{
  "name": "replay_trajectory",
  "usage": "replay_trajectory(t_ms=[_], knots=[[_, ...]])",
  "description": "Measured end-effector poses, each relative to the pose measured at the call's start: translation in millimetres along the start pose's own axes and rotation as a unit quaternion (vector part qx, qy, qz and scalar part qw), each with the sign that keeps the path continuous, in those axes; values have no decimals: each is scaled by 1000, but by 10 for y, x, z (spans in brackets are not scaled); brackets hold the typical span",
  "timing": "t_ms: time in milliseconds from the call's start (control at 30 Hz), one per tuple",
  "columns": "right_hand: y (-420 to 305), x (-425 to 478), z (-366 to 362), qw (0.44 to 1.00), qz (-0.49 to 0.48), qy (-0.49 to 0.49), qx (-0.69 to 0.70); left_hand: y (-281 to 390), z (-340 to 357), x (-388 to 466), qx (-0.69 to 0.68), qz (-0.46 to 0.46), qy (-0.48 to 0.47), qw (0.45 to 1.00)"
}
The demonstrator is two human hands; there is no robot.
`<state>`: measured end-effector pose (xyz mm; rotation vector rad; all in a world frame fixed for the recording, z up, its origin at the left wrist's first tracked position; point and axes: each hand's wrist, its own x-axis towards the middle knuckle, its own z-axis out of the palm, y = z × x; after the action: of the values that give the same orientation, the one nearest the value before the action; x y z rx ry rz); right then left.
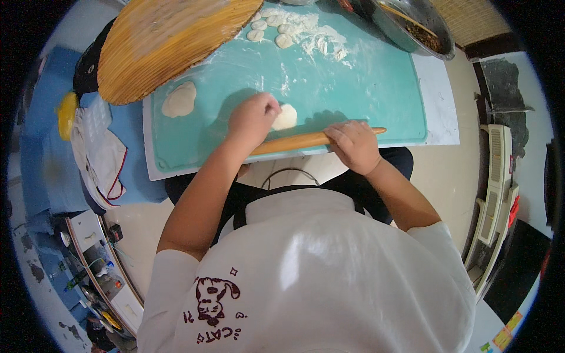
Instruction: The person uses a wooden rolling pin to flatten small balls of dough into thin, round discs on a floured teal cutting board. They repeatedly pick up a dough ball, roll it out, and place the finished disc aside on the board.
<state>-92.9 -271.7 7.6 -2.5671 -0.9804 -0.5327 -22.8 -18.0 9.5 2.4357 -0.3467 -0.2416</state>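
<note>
My left hand [255,115] pinches the left edge of a small round of dough [286,118] on the teal mat [353,88]. A tapered wooden rolling pin [295,141] lies along the mat's near edge, its left end hidden behind my left forearm. The fingers of my right hand [354,143] are closed around the pin near its right tip, just below and to the right of the dough. A flattened dough wrapper [179,99] rests by itself at the mat's left side.
Several small dough pieces [258,25] sit beside scattered flour [318,33] at the far side. A metal bowl [399,37] holds dark filling and chopsticks at the back right. The large round straw-coloured tray [172,44] overlaps the mat's far left corner.
</note>
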Motion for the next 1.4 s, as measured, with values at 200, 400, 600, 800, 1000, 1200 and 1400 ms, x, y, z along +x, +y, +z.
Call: replay_trajectory(t_ms=[200,400,600,800,1000,1200,1400], knots=[[85,-87,-4,999,34,22,25,16,-289,-92,3,78,39,996],[57,7,-25,997,20,-21,68,-82,-159,-340,117,132,-106,979],[16,262,109,986,86,-102,98,-225,-81,-545,262,47,-1,964],[249,716,433,984,148,-97,-21,-502,-184,27,202,21,63,977],[-150,230,150,980,73,-182,-15,-323,-23,-756,229,60,23,971],[272,767,412,980,136,-142,-34,-670,-166,80,249,-14,93,964],[-31,282,215,981,79,-175,-34,-418,-123,-595,260,10,38,965]])
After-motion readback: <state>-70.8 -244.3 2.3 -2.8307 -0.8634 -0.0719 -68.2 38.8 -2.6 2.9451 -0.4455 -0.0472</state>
